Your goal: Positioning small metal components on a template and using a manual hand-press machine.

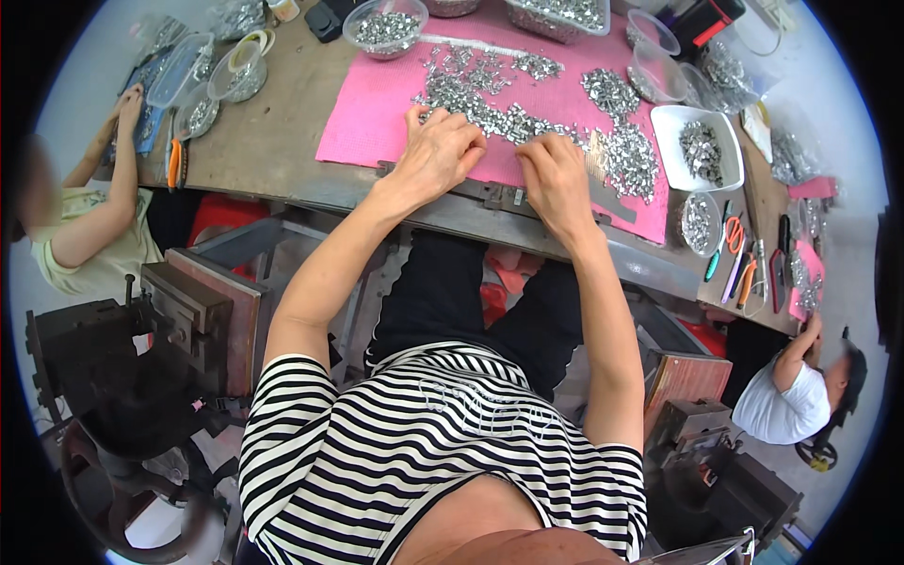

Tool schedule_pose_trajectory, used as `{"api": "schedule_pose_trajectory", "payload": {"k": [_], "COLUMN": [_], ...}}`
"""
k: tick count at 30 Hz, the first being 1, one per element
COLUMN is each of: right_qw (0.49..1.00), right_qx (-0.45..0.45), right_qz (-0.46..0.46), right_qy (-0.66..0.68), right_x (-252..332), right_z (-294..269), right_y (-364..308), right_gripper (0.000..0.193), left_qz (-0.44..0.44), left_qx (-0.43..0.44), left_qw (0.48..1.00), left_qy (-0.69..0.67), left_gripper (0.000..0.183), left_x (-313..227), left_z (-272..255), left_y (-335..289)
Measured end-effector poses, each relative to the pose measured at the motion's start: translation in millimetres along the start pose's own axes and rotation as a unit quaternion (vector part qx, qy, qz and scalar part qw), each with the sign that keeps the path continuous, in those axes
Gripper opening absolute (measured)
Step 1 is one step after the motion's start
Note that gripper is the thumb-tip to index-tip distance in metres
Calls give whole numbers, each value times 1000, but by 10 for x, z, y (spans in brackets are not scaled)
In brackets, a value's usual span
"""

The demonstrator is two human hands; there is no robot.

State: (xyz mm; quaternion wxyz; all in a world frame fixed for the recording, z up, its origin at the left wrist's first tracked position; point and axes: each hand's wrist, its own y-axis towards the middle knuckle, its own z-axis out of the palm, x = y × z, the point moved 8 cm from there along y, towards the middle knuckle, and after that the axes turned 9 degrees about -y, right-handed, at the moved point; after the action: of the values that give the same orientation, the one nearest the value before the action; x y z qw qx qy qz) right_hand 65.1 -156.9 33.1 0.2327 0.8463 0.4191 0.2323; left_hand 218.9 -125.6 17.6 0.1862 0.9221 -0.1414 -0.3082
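Many small silver metal pieces lie in a loose band and heaps on a pink mat. My left hand rests at the near side of the band, fingers curled and drawn together, some touching the pieces. My right hand is bent over the mat's near edge, thumb and fingers pinched close. Whatever either hand holds is too small or hidden to make out. Between my hands, a dark metal strip runs along the table's front edge. A denser heap of silver pieces lies right of my right hand.
A white tub of pieces and a small clear cup stand at the right, near orange-handled pliers. Clear tubs line the back. More orange-handled pliers lie left. Co-workers sit at both sides; dark presses stand below.
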Motion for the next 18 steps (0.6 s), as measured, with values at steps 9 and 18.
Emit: {"api": "schedule_pose_trajectory", "payload": {"k": [9, 18], "right_qw": [997, 996], "right_qx": [58, 86], "right_qz": [-1, 6], "right_qy": [-41, 14], "right_x": [-72, -111], "right_z": [328, 194], "right_y": [223, 121], "right_gripper": [7, 6], "left_qz": [19, 9], "left_qx": [-19, -9], "left_qw": [1000, 1000], "left_qy": [15, -2], "left_gripper": [7, 5], "left_x": [-7, 14], "left_z": [10, 24], "left_y": [-18, -7]}}
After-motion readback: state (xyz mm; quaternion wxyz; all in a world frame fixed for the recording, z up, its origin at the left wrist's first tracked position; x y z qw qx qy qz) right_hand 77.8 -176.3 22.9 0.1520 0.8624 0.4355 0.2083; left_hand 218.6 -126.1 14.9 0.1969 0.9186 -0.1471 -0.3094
